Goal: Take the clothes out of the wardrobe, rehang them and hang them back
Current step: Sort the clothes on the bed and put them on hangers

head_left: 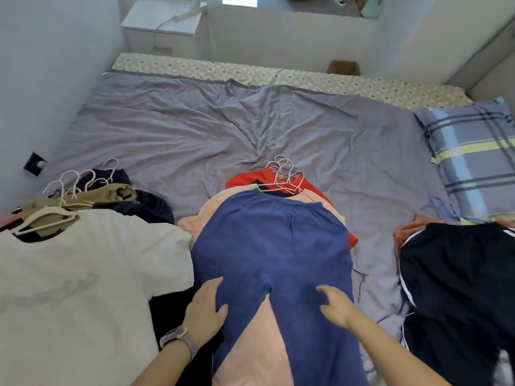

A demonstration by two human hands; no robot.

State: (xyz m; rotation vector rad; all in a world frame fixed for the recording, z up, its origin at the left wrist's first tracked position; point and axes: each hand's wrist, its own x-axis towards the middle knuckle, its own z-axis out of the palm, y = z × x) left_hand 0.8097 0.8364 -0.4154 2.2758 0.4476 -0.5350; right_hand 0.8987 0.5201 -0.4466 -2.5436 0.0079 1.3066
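On the bed [195, 129], your left hand [207, 307] and right hand [335, 305] press flat, fingers spread, on blue trousers [273, 246] topping the middle pile; nothing looks rehung in the wardrobe yet.

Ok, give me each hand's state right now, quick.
Left hand: open, resting flat on the blue trousers, holding nothing.
Right hand: open, fingers loosely bent on the same trousers, no clear grip.
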